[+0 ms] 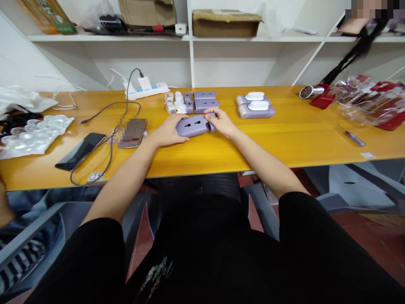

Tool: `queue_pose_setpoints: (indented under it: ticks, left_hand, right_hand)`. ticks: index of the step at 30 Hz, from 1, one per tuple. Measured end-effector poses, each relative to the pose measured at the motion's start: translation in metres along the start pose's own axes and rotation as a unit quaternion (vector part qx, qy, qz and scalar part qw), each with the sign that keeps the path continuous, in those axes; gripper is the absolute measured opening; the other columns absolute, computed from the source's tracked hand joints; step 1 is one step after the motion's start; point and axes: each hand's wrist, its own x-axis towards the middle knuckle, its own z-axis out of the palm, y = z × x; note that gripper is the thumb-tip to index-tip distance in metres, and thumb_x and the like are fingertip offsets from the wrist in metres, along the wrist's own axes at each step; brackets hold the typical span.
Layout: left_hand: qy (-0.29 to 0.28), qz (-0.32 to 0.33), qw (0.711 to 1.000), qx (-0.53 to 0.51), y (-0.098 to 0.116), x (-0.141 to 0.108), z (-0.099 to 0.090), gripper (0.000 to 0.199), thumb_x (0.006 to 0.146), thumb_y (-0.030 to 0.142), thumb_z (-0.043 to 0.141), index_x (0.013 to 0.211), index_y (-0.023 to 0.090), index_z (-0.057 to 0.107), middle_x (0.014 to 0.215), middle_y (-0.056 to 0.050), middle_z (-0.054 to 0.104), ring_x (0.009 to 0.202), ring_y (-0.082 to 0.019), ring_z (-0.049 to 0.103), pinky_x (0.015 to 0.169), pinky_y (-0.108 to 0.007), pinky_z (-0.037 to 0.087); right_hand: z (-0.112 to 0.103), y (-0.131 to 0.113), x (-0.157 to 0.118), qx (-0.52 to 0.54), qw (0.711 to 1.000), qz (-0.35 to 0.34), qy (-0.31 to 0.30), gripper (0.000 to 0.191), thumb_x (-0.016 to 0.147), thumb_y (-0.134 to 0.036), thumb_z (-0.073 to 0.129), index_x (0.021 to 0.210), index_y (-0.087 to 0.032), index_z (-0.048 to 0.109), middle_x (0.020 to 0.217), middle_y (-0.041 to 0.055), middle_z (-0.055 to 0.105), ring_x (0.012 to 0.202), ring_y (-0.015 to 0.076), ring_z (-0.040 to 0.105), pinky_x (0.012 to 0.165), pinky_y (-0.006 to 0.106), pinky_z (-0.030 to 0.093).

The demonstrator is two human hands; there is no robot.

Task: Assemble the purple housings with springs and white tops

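Note:
My left hand (166, 131) is wrapped around the left end of a lavender plastic housing (195, 126), which has two dark slots on top. The fingers of my right hand (222, 123) pinch a smaller lavender end piece (210, 121) at the housing's right end. A dark opening shows between the two, and I cannot tell whether they are joined. Just behind my hands lie more lavender housings (205, 104) and white plastic parts (180, 102). To the right sit lavender units with white oval tops (257, 105).
On the left are a dark phone (80, 151), a loose cable (112, 145), a power strip (155, 89) and clear bubbled packaging (41, 131). Toward the right lie a metal grater drum (311, 92), red-and-clear plastic parts (370, 101) and a thin screwdriver-like tool (355, 138). Another person's arm (4, 207) shows at far left.

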Motion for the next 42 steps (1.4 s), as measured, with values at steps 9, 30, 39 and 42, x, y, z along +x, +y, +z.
queue_pose_setpoints:
  ticks: [9,30,39,42]
  left_hand:
    - [0.009,0.006,1.000,0.022,0.002,0.002,0.009,0.098,0.081,0.049,0.097,0.169,0.023,0.064,0.171,-0.020,0.072,0.159,-0.049,0.067,0.143,-0.071,0.048]
    - [0.018,0.041,0.999,0.024,0.014,0.001,0.017,0.096,0.081,0.050,0.095,0.169,0.024,0.066,0.165,-0.019,0.073,0.156,-0.049,0.067,0.143,-0.072,0.048]
    - [0.007,0.006,0.999,0.032,0.019,-0.001,0.016,0.099,0.080,0.051,0.098,0.171,0.026,0.066,0.166,-0.017,0.073,0.157,-0.050,0.068,0.143,-0.073,0.049]
    - [-0.019,-0.005,1.000,0.017,0.015,-0.003,0.007,0.103,0.079,0.060,0.101,0.171,0.027,0.069,0.168,-0.017,0.074,0.157,-0.050,0.069,0.142,-0.072,0.051]
  right_hand:
    - [-0.002,0.007,0.001,-0.027,0.999,-0.032,0.033,0.030,0.095,-0.046,0.086,0.114,-0.024,0.079,0.122,0.0097,0.085,0.116,0.0301,0.077,0.121,0.054,0.064]
    - [0.004,0.011,0.000,-0.076,0.994,-0.081,-0.019,0.058,0.101,-0.080,0.077,0.118,-0.025,0.081,0.134,0.0136,0.089,0.129,0.0370,0.077,0.130,0.054,0.056]
    - [0.004,0.002,-0.002,-0.084,0.995,-0.057,-0.023,0.048,0.105,-0.074,0.079,0.109,-0.026,0.079,0.129,0.0112,0.090,0.130,0.0362,0.077,0.130,0.053,0.057]
    - [0.003,0.000,0.000,-0.095,0.993,-0.048,-0.052,0.043,0.109,-0.069,0.074,0.104,-0.026,0.078,0.121,0.0095,0.090,0.125,0.0355,0.077,0.126,0.054,0.059]
